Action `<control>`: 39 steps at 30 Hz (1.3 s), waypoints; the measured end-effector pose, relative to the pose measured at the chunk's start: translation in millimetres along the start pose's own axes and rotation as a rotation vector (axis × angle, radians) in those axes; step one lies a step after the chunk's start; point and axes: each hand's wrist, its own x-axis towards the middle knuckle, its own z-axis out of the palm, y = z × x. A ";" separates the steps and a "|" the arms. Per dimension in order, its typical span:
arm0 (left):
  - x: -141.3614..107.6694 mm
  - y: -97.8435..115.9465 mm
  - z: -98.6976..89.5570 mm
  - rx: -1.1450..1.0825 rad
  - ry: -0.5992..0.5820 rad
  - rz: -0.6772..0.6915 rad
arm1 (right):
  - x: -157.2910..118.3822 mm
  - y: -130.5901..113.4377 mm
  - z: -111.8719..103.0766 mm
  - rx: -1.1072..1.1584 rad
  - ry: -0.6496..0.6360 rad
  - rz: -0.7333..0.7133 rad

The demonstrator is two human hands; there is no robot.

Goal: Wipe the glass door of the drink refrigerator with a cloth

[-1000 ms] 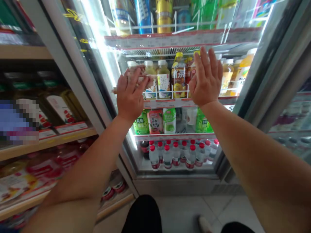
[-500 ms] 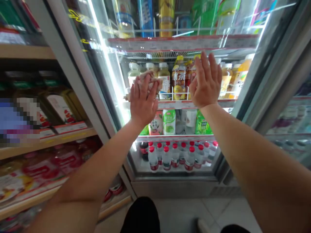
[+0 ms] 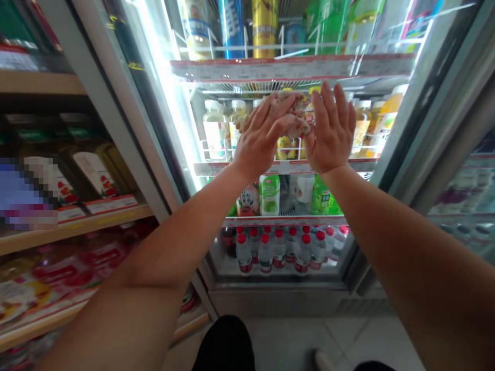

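Note:
My left hand [image 3: 259, 141] presses a crumpled, pale brownish cloth [image 3: 297, 126] against the glass door [image 3: 278, 298] of a lit drinks cooler. Its fingers lie over the cloth and point up to the right. Close beside it, my right hand [image 3: 330, 136] rests flat on the same glass, fingers stretched upward and nothing in it. The thumb side of the right hand is right by the cloth's edge. Behind the glass, a white-capped bottle [image 3: 215, 129] and an orange juice bottle [image 3: 384, 123] stand on the middle shelf, partly hidden by my hands.
Inside the cooler are tall cans [image 3: 265, 28], a green carton [image 3: 269, 195] and several red-capped water bottles [image 3: 265, 253]. Wooden shelves [image 3: 77, 226] with bottled drinks stand at the left. Another glass-fronted unit [image 3: 460, 180] is at the right. My knee [image 3: 226, 342] shows above the tiled floor [image 3: 286, 340].
My left hand has slid right and slightly up across the glass with the cloth, turning its fingers rightward, and is now near my right hand. The right hand has stayed in place.

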 end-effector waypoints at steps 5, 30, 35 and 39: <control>8.1 12.7 12.3 -0.023 -0.011 -0.008 | -3.8 0.8 -5.8 0.070 0.008 -0.001; -7.3 5.8 1.9 -0.004 0.136 -0.086 | -12.6 -0.4 -4.6 0.012 -0.054 -0.205; -23.3 -17.0 -15.9 0.053 0.146 -0.143 | -8.1 -2.7 -10.3 0.019 -0.040 -0.291; -49.9 -33.4 -14.8 0.147 0.112 -0.047 | -5.0 -3.1 -12.0 0.062 -0.061 -0.343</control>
